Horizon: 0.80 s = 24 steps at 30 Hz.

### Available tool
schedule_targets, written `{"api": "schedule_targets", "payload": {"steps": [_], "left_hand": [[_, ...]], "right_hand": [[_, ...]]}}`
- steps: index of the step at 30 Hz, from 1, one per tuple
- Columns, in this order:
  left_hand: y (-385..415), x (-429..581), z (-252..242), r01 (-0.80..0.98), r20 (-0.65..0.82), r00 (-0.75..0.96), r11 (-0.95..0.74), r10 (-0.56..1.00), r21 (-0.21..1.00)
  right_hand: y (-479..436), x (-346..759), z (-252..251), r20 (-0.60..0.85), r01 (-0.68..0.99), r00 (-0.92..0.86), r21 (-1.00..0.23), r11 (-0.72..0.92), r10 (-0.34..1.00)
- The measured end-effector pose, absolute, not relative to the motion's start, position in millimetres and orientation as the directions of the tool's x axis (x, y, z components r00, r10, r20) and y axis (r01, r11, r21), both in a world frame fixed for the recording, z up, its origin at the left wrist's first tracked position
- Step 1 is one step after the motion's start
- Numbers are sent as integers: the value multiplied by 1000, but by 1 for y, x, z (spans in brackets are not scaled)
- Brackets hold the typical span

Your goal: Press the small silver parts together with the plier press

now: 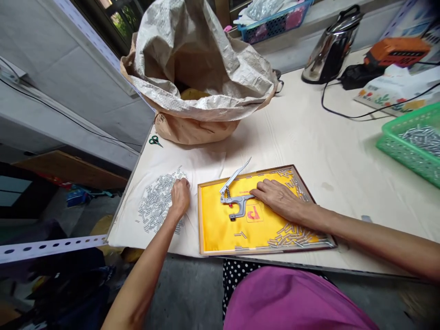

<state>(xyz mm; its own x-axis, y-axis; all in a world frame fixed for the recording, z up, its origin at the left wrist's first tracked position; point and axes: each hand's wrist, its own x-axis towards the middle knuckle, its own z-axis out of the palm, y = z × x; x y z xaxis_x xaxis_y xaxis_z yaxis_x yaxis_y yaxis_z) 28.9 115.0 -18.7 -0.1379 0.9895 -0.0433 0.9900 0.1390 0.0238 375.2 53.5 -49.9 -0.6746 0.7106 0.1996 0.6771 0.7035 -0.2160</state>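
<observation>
From here, the left hand curls at a heap of small silvery metal cylinders, fingertips hidden; I can't tell if it pinches any. The right hand grips a grey metal lever tool (handle end covered) over a yellow-lined rectangular tray.

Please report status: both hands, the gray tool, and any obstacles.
Left hand at pile of metal pieces, grip unclear. Right hand at gray tool, grip unclear. Tool in yellow tray; loose pieces there may obstruct.
</observation>
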Motion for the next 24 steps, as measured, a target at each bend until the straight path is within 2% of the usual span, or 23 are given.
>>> {"api": "schedule_targets", "payload": {"steps": [3,5,7,9,11,13,15,18,24], "left_hand": [[109,25,-18,987,-50,-141,144,989,66],[106,25,-12,975,-48,-162,167,986,145],[97,33,-4,936,-15,-194,190,981,296],[80,50,6,831,1,-249,213,969,514],[57,75,12,629,-104,-264,254,959,735],[33,101,12,416,-236,-204,302,950,858],[15,122,8,264,-359,-184,397,915,879],[3,137,-2,135,-473,-195,501,859,855],[6,137,-9,97,-539,-213,566,815,819]], "right_hand": [[53,375,-53,206,674,-667,-243,698,716],[53,375,-54,208,672,-664,-255,695,718],[53,374,-54,211,676,-657,-260,690,723],[53,372,-53,214,684,-652,-250,686,728],[52,369,-52,212,685,-655,-239,688,725],[52,367,-50,213,684,-661,-223,694,720],[52,364,-46,218,684,-669,-194,703,711],[51,363,-43,223,690,-679,-131,712,700],[50,362,-45,241,704,-680,-51,709,693]]}}
